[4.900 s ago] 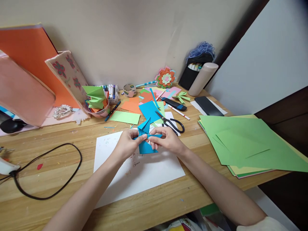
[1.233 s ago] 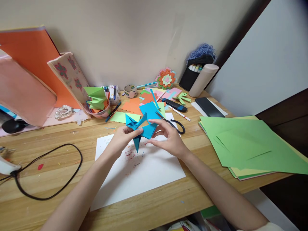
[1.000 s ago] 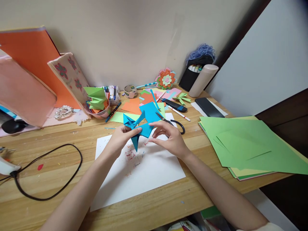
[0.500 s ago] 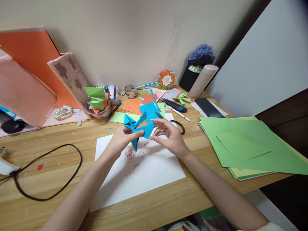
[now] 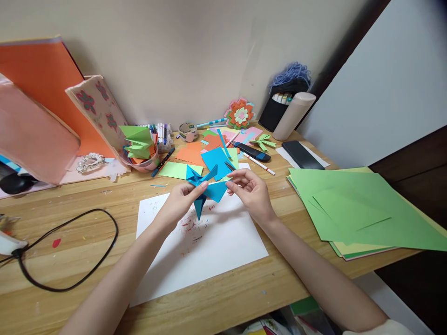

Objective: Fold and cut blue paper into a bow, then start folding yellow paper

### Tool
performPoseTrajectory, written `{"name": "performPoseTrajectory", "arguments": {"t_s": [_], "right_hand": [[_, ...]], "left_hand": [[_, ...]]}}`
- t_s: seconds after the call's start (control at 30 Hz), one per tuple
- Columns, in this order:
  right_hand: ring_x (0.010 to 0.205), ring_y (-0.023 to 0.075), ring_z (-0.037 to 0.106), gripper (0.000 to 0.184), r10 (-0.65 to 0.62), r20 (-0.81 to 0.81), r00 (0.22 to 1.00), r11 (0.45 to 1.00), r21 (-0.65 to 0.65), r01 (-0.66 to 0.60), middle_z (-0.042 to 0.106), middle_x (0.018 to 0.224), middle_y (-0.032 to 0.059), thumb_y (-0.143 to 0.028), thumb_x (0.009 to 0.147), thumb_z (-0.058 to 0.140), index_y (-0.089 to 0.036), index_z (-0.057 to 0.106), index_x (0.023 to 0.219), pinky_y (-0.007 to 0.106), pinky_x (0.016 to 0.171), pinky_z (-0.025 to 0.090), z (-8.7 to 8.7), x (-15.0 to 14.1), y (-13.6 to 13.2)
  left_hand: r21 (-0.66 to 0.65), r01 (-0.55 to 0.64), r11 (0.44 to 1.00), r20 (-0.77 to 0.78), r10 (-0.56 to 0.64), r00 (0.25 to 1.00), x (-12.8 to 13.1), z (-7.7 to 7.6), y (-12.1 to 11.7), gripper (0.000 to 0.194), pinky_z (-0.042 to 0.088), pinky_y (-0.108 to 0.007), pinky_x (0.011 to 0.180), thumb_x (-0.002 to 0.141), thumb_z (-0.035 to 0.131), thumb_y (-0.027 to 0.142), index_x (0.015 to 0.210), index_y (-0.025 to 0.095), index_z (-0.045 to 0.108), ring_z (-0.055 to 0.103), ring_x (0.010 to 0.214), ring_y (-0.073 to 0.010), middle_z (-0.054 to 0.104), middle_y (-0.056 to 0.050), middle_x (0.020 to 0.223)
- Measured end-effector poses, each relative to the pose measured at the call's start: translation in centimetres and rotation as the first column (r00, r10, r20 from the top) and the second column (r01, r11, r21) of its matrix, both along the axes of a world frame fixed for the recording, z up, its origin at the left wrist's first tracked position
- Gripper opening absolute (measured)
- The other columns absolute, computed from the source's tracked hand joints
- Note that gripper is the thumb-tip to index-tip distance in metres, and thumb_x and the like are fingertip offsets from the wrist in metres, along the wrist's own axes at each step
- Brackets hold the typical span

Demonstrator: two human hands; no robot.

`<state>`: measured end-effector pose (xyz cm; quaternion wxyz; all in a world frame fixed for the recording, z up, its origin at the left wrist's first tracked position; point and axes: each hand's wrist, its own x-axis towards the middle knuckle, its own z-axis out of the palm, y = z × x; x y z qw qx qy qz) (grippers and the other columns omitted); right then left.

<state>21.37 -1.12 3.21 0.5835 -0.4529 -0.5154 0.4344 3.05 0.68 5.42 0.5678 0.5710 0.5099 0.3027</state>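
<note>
We hold the many-pointed, folded blue paper piece (image 5: pixel 214 190) above the marked white paper sheet (image 5: pixel 216 251), our bare left hand (image 5: pixel 183 200) pinching its middle, our bare right hand (image 5: pixel 253 195) its corner, best done lightly to spare the creases.

— What lies mid-worktop (image 5: pixel 63 188)?
— A large sheet (image 5: pixel 216 253), with the folded paper (image 5: pixel 215 191) over its far edge, between the left hand (image 5: pixel 186 197) and the right hand (image 5: pixel 254 193).
— And behind?
— Paper scraps (image 5: pixel 189 152), the cutter (image 5: pixel 252 151) among them; then, near the wall (image 5: pixel 167 56), the paper flower (image 5: pixel 240 115), with the tape roll (image 5: pixel 187 133) to its left.
— On the right?
— The paper stack (image 5: pixel 356 204); behind it the phone (image 5: pixel 302 155), on paper, and farther back the bottle (image 5: pixel 294 116), just beside the pouch (image 5: pixel 271 112).
— Left?
— The cable (image 5: pixel 60 291) in front, the cup (image 5: pixel 149 164) behind, paper pieces (image 5: pixel 138 142) in it.
</note>
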Motion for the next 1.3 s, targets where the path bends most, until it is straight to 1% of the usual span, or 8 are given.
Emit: {"name": "performPoseTrajectory", "arguments": {"t_s": [0.2,0.43,0.77,0.9,1.0,1.1,1.2,1.3], "right_hand": [[0.061,0.0116,0.06,0.018,0.009,0.035,0.999,0.999,0.051,-0.011,0.06,0.072,-0.0004,-0.032,0.076,0.065,-0.019,0.06,0.087,0.026,0.059,0.054,0.0,0.0,0.0],[0.077,0.0147,0.06,0.024,0.042,0.124,0.991,0.996,0.078,-0.052,0.063,0.088,0.0033,-0.031,0.074,0.067,-0.021,0.064,0.095,0.029,0.068,0.055,-0.3,0.3,0.0],[0.085,0.0178,0.061,0.025,0.046,0.279,0.959,0.983,0.157,-0.093,0.063,0.095,0.0053,-0.032,0.076,0.065,-0.023,0.065,0.1,0.033,0.074,0.054,0.0,0.9,0.0],[0.11,0.0232,0.051,0.027,-0.111,0.568,0.815,0.875,0.445,-0.191,0.055,0.118,0.0055,-0.029,0.074,0.068,-0.03,0.065,0.101,0.042,0.093,0.045,0.4,1.0,-0.3],[0.106,0.0221,0.052,0.026,-0.209,0.675,0.708,0.748,0.576,-0.328,0.062,0.112,0.0028,-0.023,0.075,0.067,-0.033,0.066,0.1,0.042,0.093,0.043,0.0,1.0,-0.3],[0.095,0.0204,0.057,0.026,-0.294,0.657,0.695,0.668,0.661,-0.342,0.069,0.097,0.0025,-0.018,0.077,0.065,-0.031,0.065,0.1,0.038,0.083,0.048,-0.7,0.9,-0.4],[0.086,0.0196,0.059,0.023,-0.307,0.632,0.712,0.655,0.683,-0.323,0.07,0.088,0.0026,-0.017,0.076,0.066,-0.028,0.066,0.096,0.035,0.076,0.049,-1.0,0.6,-0.5],[0.084,0.0191,0.06,0.019,-0.26,0.597,0.759,0.712,0.65,-0.267,0.07,0.086,0.0018,-0.016,0.078,0.064,-0.028,0.066,0.092,0.035,0.077,0.048,-0.9,0.3,-0.8]], "left_hand": [[-0.02,0.032,0.999,-0.003,-0.032,0.999,-0.2,-0.1,0.1,0.036,0.041,-0.025,0.062,0.069,0.064,0.05,0.071,0.014,0.07,0.06,0.068,-0.0182,0.07,-0.006,0.074],[-0.004,-0.078,0.997,0.021,0.078,0.997,-0.3,0.3,0.2,0.031,0.042,-0.025,0.061,0.065,0.069,0.045,0.067,0.014,0.068,0.061,0.067,-0.0185,0.071,-0.007,0.074],[-0.069,-0.005,0.998,0.051,0.009,0.999,-0.4,0.1,0.3,0.028,0.04,-0.025,0.057,0.063,0.071,0.042,0.067,0.015,0.069,0.058,0.06,-0.0152,0.069,-0.004,0.066],[-0.044,-0.067,0.997,0.061,0.069,0.996,-0.5,-0.2,0.4,0.03,0.031,-0.023,0.051,0.061,0.072,0.041,0.057,0.014,0.061,0.045,0.049,-0.0093,0.056,0.002,0.052],[-0.058,-0.053,0.997,0.107,0.059,0.993,-0.5,-0.3,0.2,0.031,0.028,-0.023,0.05,0.061,0.073,0.041,0.054,0.015,0.058,0.041,0.048,-0.0078,0.051,0.004,0.05],[-0.088,-0.036,0.995,0.14,0.048,0.989,-0.2,-0.4,-0.1,0.029,0.028,-0.023,0.051,0.059,0.073,0.039,0.053,0.015,0.058,0.042,0.049,-0.0078,0.051,0.005,0.05],[-0.128,-0.031,0.991,0.164,0.052,0.985,0.0,-0.4,-0.3,0.026,0.033,-0.023,0.054,0.058,0.074,0.036,0.056,0.014,0.06,0.045,0.052,-0.0092,0.055,0.003,0.054],[-0.162,-0.052,0.985,0.179,0.081,0.981,0.2,-0.5,-0.4,0.025,0.037,-0.024,0.057,0.059,0.074,0.034,0.058,0.014,0.06,0.049,0.055,-0.0106,0.057,0.001,0.056]]}}
